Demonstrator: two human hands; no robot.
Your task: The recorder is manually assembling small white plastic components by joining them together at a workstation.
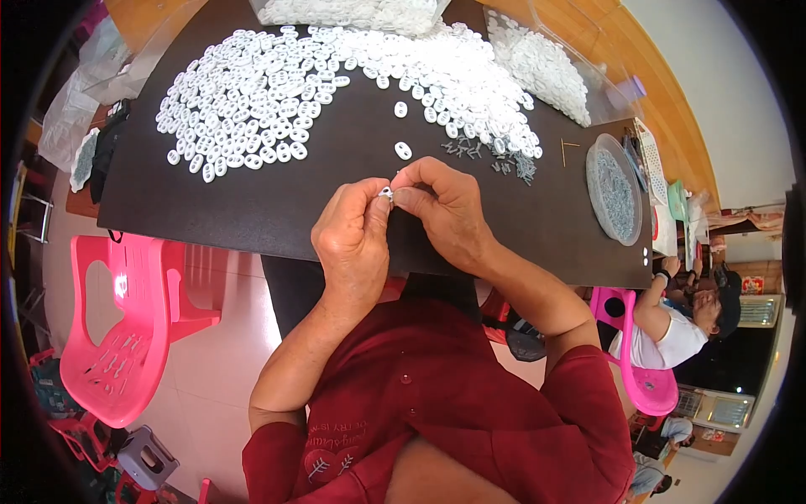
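Observation:
My left hand (348,231) pinches a small white oval piece with dark openings (386,192) between thumb and fingertips, just over the table's near part. Against it come the fingertips of my right hand (445,206), closed in a pinch; whatever they grip is too small and covered to tell. Beyond my hands lie two single white ovals, a nearer one (403,150) and a farther one (400,109). A broad heap of the same ovals (243,101) spreads across the dark table (218,202). Small grey forked pins (514,165) lie loose right of my hands.
Clear bins of white pieces (541,67) stand at the back. On the right are a round tub of grey pins (617,197) and thin gold-coloured sticks (568,153). A pink chair (126,328) stands left; another person (680,328) sits at right.

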